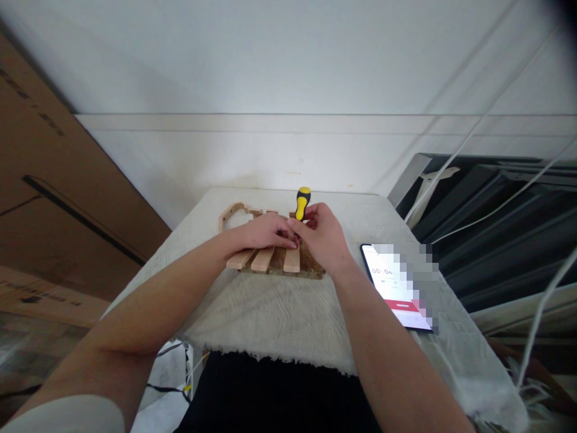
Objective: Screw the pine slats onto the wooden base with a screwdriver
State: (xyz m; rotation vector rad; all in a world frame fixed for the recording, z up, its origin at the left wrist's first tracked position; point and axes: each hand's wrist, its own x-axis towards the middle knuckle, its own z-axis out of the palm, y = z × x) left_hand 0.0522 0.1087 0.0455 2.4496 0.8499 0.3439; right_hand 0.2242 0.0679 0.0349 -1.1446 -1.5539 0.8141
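A screwdriver [303, 203] with a yellow and black handle stands nearly upright over a small slatted wooden piece [261, 260]. My right hand [322, 234] is closed around the screwdriver low down, thumb on the near side. The tip is hidden among my fingers. My left hand [268, 231] rests across the pale slats, its fingertips pinched together close to the screwdriver's lower end. Whatever lies between those fingertips is too small to make out. At the far left of the slats, a curved wooden part [229, 211] sticks up. Under the slats lies a darker, rough board [311, 264].
A light cloth [270, 313] with a frayed front edge covers the table. To the right lies a phone [396, 288] showing a timer. A large cardboard box [67, 156] leans at left, and dark panels [496, 222] with white cables stand at right. Behind is a white wall [288, 156].
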